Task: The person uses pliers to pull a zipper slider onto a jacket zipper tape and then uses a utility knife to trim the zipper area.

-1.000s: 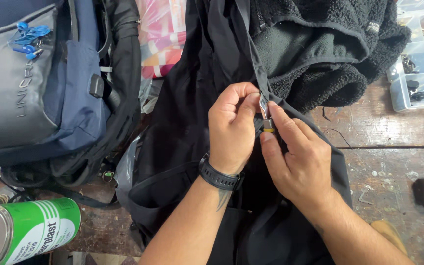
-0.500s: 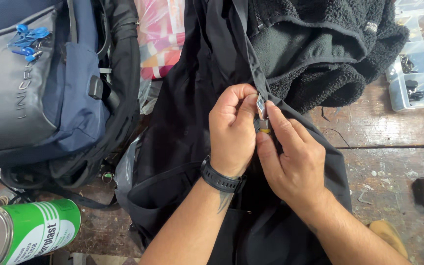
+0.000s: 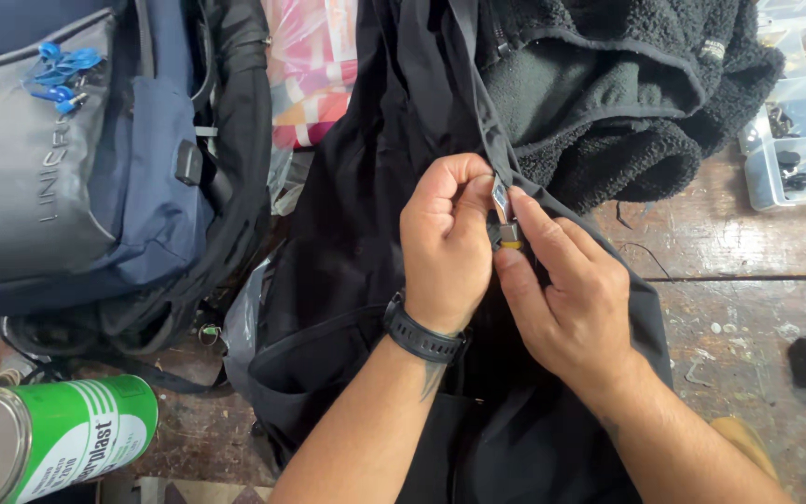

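The tabletop (image 3: 748, 252) is worn, scratched brown wood with pale specks and a crack line running toward its right edge; nothing of the room beyond it is in view. A black jacket (image 3: 366, 215) lies across the middle of the tabletop, its zipper (image 3: 480, 112) running from the far edge down toward the hands. A dark fleece garment (image 3: 608, 103) is bunched at the far edge, touching the jacket on its right. A clear plastic parts box (image 3: 799, 112) with small dark fittings in its compartments sits at the far right corner. A navy and grey backpack (image 3: 76, 177) fills the far left part, with blue clips near its top. A pink patterned packet (image 3: 310, 75) lies between the backpack and the jacket. A green can (image 3: 48, 439) lies on its side at the near left corner. The left hand (image 3: 445, 243), with a black watch (image 3: 422, 331) on its wrist, pinches the zipper pull (image 3: 501, 198) in a closed grip. The right hand (image 3: 566, 289) holds a closed grip on the zipper slider (image 3: 507, 233), which shows a yellow tip, just beneath the pull. The two hands touch at the fingertips. Compared with the frame half a second earlier, both hands hold the same pinch at nearly the same spot on the zipper, and the surrounding items have not moved.
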